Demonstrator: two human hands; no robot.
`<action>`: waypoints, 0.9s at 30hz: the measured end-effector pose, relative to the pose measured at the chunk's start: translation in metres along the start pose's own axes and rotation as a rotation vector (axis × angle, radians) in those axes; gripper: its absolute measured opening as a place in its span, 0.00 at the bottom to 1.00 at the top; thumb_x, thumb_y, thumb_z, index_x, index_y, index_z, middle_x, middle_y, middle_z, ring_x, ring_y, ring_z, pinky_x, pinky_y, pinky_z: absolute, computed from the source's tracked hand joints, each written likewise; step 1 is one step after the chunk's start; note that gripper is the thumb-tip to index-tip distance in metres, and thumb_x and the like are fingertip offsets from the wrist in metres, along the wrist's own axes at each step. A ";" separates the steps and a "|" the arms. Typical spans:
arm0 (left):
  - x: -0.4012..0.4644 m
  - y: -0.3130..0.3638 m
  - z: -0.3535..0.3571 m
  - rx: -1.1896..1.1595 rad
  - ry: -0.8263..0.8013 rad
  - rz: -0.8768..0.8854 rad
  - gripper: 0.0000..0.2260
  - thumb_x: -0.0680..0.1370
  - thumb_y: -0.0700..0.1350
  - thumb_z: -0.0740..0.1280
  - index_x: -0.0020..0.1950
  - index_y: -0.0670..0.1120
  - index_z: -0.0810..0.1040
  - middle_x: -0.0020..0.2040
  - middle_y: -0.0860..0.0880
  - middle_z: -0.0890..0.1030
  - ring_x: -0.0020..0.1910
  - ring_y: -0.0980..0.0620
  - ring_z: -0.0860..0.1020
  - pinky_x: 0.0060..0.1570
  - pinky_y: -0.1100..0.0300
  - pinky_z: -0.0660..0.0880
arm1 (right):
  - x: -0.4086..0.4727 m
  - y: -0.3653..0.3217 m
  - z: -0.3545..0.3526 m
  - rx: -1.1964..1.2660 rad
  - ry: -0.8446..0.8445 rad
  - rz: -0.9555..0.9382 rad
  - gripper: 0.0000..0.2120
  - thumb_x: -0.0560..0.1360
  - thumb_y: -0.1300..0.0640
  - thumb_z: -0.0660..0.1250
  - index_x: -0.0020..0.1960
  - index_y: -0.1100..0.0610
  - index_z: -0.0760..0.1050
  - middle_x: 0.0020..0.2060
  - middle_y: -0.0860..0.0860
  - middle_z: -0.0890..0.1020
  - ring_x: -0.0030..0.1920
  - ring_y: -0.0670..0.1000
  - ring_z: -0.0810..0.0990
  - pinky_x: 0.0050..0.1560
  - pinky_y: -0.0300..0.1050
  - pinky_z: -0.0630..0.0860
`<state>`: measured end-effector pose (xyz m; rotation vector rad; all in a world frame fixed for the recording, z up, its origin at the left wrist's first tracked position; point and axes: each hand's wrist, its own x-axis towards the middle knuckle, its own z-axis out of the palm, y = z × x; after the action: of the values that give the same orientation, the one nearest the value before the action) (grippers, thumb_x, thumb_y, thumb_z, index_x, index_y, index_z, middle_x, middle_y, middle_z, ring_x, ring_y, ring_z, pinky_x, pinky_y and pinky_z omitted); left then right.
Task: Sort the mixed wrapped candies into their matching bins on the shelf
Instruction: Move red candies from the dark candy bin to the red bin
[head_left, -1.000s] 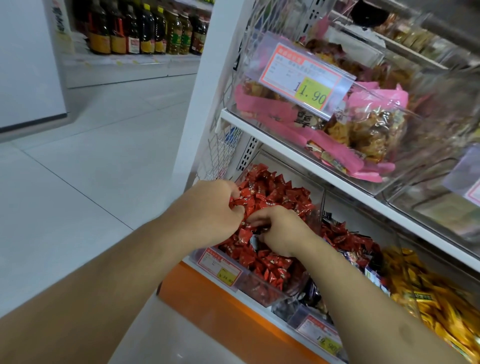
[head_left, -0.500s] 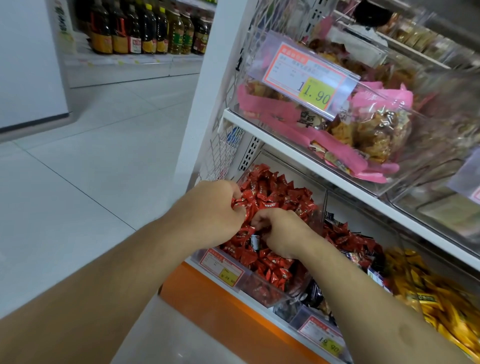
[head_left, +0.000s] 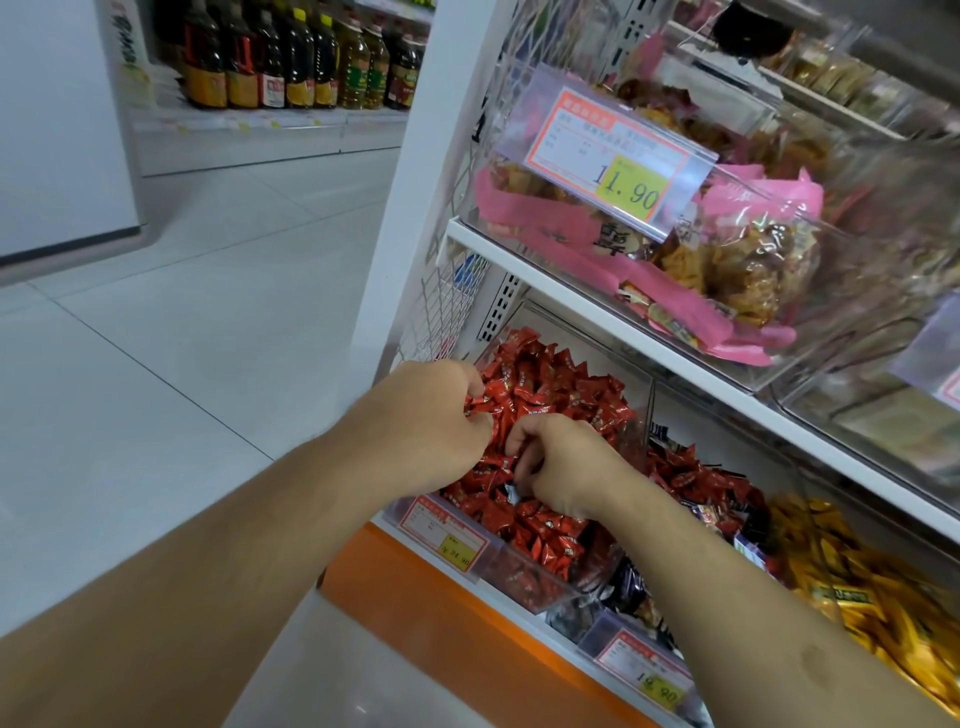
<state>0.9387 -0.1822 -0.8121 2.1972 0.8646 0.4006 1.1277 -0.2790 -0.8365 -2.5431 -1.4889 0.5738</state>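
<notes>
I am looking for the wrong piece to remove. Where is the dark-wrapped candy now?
In the head view, the dark-wrapped candy lies among the red candies in the leftmost lower bin, just left of the right hand.

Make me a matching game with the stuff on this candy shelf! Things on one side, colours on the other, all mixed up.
Things:
1. candies under both hands
2. candies in the far right bin
3. snack bags on the upper shelf
4. shelf base board

Colours:
A. pink
B. orange
C. red
D. yellow

Pairs: 1-C, 2-D, 3-A, 4-B
</notes>
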 end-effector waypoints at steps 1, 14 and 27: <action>0.000 0.001 0.000 0.000 -0.003 -0.001 0.15 0.81 0.55 0.66 0.68 0.57 0.75 0.45 0.54 0.81 0.51 0.51 0.85 0.47 0.50 0.83 | -0.002 -0.001 0.000 0.018 0.019 -0.009 0.19 0.70 0.71 0.64 0.46 0.47 0.78 0.37 0.50 0.86 0.38 0.47 0.86 0.36 0.40 0.82; -0.001 0.005 -0.003 0.013 -0.023 -0.019 0.14 0.82 0.55 0.66 0.67 0.56 0.75 0.45 0.55 0.78 0.43 0.52 0.85 0.42 0.54 0.82 | -0.121 0.013 -0.061 0.384 0.439 0.011 0.11 0.82 0.58 0.66 0.49 0.44 0.82 0.36 0.43 0.84 0.24 0.47 0.69 0.24 0.40 0.66; -0.002 0.005 -0.001 0.007 -0.020 -0.017 0.13 0.82 0.56 0.66 0.65 0.57 0.76 0.49 0.49 0.86 0.52 0.49 0.85 0.48 0.50 0.83 | -0.140 0.004 -0.044 -0.047 0.514 -0.074 0.17 0.77 0.62 0.70 0.60 0.44 0.81 0.56 0.36 0.80 0.57 0.38 0.77 0.62 0.30 0.67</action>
<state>0.9387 -0.1855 -0.8076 2.1951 0.8743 0.3668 1.0869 -0.3985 -0.7617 -2.3967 -1.4002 -0.1256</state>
